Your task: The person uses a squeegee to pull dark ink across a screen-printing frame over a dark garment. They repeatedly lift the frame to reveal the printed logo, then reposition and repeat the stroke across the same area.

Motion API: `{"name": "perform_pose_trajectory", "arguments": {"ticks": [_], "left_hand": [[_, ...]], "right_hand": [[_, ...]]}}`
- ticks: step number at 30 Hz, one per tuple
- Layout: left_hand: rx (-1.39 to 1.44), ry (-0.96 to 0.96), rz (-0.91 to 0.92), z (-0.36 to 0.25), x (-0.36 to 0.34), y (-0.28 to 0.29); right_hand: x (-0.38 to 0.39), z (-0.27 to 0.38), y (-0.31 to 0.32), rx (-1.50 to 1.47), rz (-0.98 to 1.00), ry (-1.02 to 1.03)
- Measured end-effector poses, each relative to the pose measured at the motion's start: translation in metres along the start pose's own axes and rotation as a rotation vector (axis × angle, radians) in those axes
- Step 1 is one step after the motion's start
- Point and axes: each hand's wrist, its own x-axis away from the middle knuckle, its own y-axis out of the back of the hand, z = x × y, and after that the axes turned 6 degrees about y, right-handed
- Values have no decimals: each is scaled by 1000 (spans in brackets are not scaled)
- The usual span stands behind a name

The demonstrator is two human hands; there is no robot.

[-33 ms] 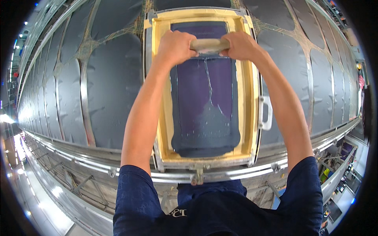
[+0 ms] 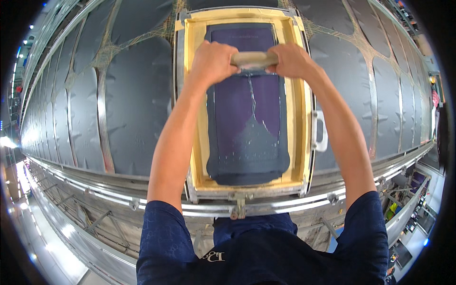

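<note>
Both my hands grip a squeegee (image 2: 254,59) by its pale wooden handle. My left hand (image 2: 214,62) is wrapped round its left end, my right hand (image 2: 290,60) round its right end. The squeegee lies crosswise in the upper part of a screen printing frame (image 2: 201,183), whose inner edges are covered with yellow tape. Beneath it is a purple mesh area (image 2: 232,102), with thin wet streaks running down the middle. Dark grey ink (image 2: 249,161) covers the near part of the mesh. The squeegee's blade is mostly hidden.
A white handle (image 2: 322,131) sticks out from the frame's right side. Dark fabric panels (image 2: 135,104) cover the long table on both sides. A metal rail (image 2: 275,209) runs along the near edge, close to my body. Shelving with assorted items stands at the lower right.
My hands and the squeegee have moved slightly toward me, uncovering a little more of the mesh's far end. The grip is the same.
</note>
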Motion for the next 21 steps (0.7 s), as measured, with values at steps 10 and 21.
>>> {"name": "perform_pose_trajectory", "arguments": {"ticks": [10,21], "left_hand": [[25,-64,-38,-83,241,-58],[-92,-122,-35,-90,262,-48]], "right_hand": [[213,102,-97,-12,35,36],[203,-41,-120,-300,-703,-714]]}}
